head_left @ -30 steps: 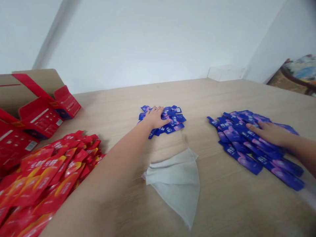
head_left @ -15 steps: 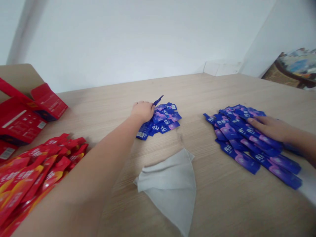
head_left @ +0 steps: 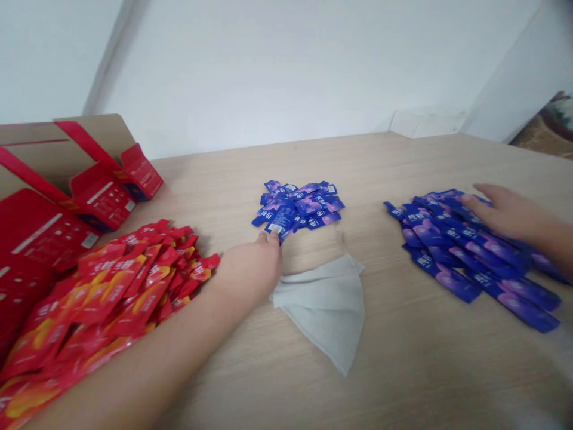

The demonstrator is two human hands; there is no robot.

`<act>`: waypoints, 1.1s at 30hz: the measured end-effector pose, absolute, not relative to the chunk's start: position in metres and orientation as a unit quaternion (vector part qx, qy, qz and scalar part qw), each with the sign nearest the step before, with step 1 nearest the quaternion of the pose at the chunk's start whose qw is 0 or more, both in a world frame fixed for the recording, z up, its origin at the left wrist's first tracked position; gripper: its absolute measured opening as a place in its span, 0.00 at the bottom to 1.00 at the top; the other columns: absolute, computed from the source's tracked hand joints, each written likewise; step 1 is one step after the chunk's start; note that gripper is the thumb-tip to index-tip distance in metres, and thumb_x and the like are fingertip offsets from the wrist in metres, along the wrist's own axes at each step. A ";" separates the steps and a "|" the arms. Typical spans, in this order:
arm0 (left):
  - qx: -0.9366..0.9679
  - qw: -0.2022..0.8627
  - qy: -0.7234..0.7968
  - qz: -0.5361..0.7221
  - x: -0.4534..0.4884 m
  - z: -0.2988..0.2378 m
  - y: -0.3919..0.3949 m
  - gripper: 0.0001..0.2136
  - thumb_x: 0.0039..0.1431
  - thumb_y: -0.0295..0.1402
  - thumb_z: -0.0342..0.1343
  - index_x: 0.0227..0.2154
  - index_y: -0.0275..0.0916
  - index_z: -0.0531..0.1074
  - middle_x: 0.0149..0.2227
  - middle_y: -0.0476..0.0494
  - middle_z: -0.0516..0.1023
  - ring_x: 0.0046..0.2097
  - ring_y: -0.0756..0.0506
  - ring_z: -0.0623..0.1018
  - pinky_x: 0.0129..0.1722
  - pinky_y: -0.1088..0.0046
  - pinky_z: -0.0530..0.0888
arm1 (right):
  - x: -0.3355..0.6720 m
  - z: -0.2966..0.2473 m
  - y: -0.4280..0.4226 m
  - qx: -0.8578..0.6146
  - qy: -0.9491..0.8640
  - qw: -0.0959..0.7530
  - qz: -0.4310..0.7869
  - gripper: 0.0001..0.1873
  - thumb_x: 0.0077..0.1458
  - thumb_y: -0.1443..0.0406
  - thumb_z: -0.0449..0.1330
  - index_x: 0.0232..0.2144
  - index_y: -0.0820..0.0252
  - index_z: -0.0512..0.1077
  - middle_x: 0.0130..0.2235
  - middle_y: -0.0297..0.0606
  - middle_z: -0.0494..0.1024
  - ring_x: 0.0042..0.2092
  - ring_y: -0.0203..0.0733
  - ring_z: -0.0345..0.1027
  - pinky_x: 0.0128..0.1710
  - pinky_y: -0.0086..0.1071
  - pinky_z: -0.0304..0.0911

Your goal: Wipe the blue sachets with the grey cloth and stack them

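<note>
At the near edge of the small pile of blue-and-purple sachets [head_left: 320,206], my left hand [head_left: 253,266] has its fingers curled. Its thumb and forefinger close on the lower end of a blue sachet [head_left: 281,220] that shows its barcode side. On the right, my right hand [head_left: 505,212] hovers over or rests lightly on the far side of a larger heap of blue sachets [head_left: 447,239]. Its thumb is spread from the fingers and I see nothing held. A pale grey cloth [head_left: 326,304] lies on the table between the two heaps.
Red-and-orange sachets [head_left: 129,280] form a big heap at the left, under my left forearm. Behind them stand open red cartons [head_left: 101,194] with raised flaps. A white box [head_left: 425,122] sits by the wall on the wooden table [head_left: 250,161].
My left hand has drawn back toward me from the small pile's left side to its near edge. My right hand has lifted slightly off the larger heap. The view has swung left.
</note>
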State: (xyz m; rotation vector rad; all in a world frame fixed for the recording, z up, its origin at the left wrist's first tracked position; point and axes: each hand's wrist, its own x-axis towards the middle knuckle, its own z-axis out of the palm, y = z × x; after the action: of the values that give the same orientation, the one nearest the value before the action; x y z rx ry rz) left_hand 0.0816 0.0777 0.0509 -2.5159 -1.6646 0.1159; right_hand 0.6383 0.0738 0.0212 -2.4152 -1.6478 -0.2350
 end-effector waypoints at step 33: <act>-0.899 -0.117 -0.417 -0.061 0.009 -0.001 0.026 0.62 0.49 0.69 0.67 0.78 0.44 0.48 0.76 0.30 0.60 0.71 0.24 0.67 0.70 0.42 0.64 | 0.323 -0.029 0.076 -0.477 -0.861 0.164 0.067 0.12 0.72 0.58 0.56 0.51 0.56 0.72 0.47 0.46 0.80 0.47 0.55 0.76 0.47 0.50 0.73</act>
State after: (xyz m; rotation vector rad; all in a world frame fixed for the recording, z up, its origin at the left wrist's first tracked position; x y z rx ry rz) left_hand 0.0093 0.0257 -0.0011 -3.0565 -1.4190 -0.2065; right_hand 0.3232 0.0758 -0.0285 -1.3602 -2.4534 0.1922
